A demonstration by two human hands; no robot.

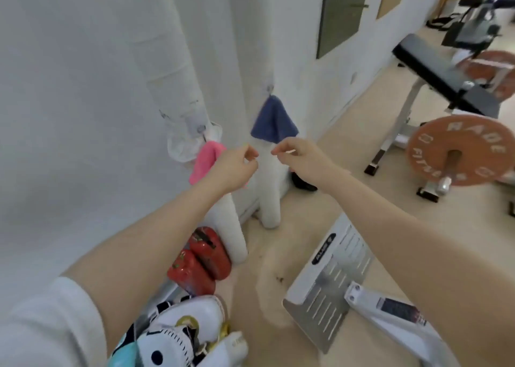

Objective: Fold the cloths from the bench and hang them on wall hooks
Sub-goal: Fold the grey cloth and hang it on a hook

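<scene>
White wall across the whole left half, with a wrapped white pipe running down it and a second padded white post standing at the wall's corner. Pale beige floor spreading from the wall's foot to the right edge. Dark window panel set high in the wall further along.

Black padded weight bench on a white frame at the upper right, no cloths visible on it. Orange weight plate on a bar end near the right edge, another one behind it. Perforated metal footplate of a machine low on the floor, right of centre. Red kettlebells lined along the wall's foot; white shoes at the bottom edge.

Blue cloth hanging from a hook on the wall corner, draped into a triangle, point up, lower edge wide. Pink cloth hanging from a hook on the pipe, folded narrow, partly hidden behind the left wrist.

Left hand and right hand raised side by side just below the blue cloth, apart, each with thumb and fingertips pinched together; too blurred to tell whether anything sits between them. Neither touching either cloth.
</scene>
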